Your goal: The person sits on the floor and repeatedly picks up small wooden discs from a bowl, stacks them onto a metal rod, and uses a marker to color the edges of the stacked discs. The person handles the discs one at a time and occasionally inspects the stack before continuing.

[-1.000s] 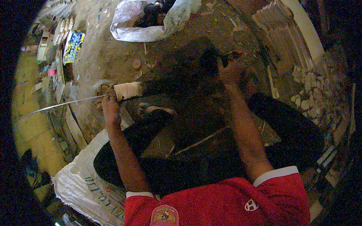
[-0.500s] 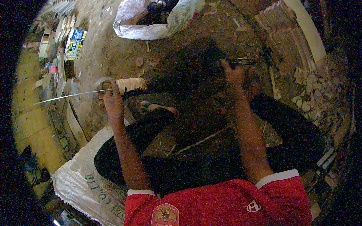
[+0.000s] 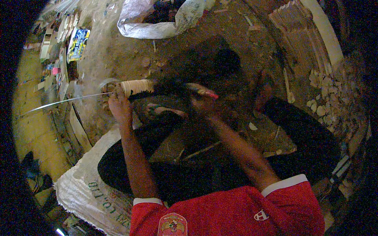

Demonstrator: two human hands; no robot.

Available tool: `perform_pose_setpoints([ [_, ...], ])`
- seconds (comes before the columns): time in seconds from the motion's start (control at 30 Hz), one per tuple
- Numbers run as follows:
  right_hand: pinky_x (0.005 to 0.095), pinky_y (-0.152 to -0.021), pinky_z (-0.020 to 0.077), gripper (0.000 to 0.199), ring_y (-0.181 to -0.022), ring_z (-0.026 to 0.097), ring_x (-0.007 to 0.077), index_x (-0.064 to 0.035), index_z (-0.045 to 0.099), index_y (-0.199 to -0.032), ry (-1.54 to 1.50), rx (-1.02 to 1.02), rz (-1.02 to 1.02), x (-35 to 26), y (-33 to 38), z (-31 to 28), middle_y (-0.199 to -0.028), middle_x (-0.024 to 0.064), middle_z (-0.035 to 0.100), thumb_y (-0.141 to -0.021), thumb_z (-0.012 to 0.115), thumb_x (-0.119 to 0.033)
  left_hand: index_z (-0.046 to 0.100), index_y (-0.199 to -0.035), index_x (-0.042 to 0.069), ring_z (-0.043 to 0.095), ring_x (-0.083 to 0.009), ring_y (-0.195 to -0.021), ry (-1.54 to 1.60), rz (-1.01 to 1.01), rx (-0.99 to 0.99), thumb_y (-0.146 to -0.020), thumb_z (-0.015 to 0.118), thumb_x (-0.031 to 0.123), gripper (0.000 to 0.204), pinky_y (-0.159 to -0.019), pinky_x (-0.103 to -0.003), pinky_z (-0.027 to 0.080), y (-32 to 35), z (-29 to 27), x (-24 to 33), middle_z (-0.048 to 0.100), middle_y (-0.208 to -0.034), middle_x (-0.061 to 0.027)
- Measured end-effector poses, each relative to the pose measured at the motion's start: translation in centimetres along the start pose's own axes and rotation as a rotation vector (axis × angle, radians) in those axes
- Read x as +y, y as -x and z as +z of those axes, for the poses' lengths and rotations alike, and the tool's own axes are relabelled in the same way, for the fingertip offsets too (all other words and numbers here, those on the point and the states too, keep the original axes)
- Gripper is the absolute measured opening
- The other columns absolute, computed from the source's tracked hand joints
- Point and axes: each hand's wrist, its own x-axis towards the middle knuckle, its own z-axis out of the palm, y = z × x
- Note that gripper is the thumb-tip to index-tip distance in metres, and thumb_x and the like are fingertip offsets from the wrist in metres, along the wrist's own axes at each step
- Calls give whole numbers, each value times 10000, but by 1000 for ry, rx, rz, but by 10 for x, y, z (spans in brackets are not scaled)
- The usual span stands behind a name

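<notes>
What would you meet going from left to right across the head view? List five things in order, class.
Blue-and-yellow printed panel → left hand → pale ridged roll → right hand → heap of pale flat pieces

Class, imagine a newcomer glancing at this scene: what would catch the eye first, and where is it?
Probably the bright red shirt, across the bottom. Next might come the pale ringed cylinder left of centre, beside the left hand, with a thin shiny strip stretching out leftward. At the top, a whitish sack gapes open around dark contents.
</notes>
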Motion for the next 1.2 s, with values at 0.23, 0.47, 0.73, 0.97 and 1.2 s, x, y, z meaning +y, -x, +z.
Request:
perform_pose_setpoints([
  [0.23, 449, -956, 519, 388, -1025, 677, 345, -85, 678, -1233, 107, 7, 184, 34, 4, -11, -1153, 145, 710, -916, 732, -303, 630, -1345, 4, 677, -374, -937, 572, -250, -124, -1057, 501, 247, 399, -825, -489, 522, -6, -22, 11, 701, -1088, -227],
  [0.47, 452, -976, 504, 419, -1055, 660, 351, -77, 660, -1256, -101, 8, 86, -15, 15, 29, -1182, 152, 694, -921, 726, -320, 638, -1354, 35, 646, -271, -1118, 668, -136, -174, -1091, 508, 239, 357, -946, -400, 539, -4, -44, 27, 666, -1278, -157],
  [0.73, 455, -999, 487, 455, -1089, 641, 358, -68, 640, -1281, 90, 8, 243, 28, -13, -17, -1216, 159, 676, -926, 720, -341, 638, -1376, 82, 621, -251, -1172, 1005, -297, -285, -1086, 535, 269, 359, -957, -408, 541, -3, -60, 33, 636, -1333, -114],
  [0.97, 458, -1018, 472, 487, -1119, 625, 364, -61, 622, -1304, -259, -43, 14, -33, 6, 35, -1245, 165, 660, -930, 714, -359, 614, -1400, 97, 596, -260, -1218, 892, -128, -349, -1068, 554, 255, 372, -1035, -411, 506, -10, -68, 30, 614, -1344, -118],
  [1.2, 460, -1038, 457, 519, -1149, 608, 371, -53, 604, -1326, 105, 100, 433, 57, 5, -13, -1275, 172, 644, -934, 709, -376, 593, -1414, 100, 614, -272, -1191, 751, 45, -306, -1065, 556, 288, 399, -971, -409, 542, -12, -52, 14, 619, -1336, -102],
])
